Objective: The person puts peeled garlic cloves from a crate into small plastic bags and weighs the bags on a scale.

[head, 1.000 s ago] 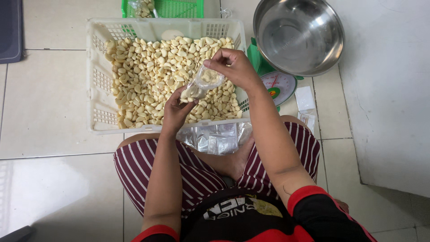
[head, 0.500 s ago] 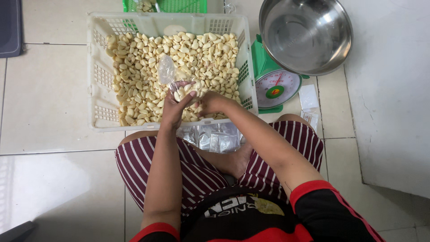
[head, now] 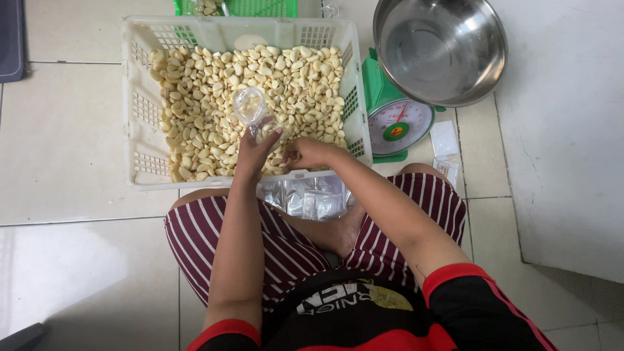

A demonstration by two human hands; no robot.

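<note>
Upright, the small clear bag (head: 250,107) points its open mouth far-left, grasped by the left hand (head: 255,153); right hand (head: 311,154) fingers clench garlic cloves (head: 214,97) in the white basket (head: 144,117) on the tiled floor (head: 65,143).

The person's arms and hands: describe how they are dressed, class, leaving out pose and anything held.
Both arms are bare from the upper arm down. The left hand and right hand wear no gloves; no rings or watch show. Short black sleeves with red cuffs end above the elbows.
</note>
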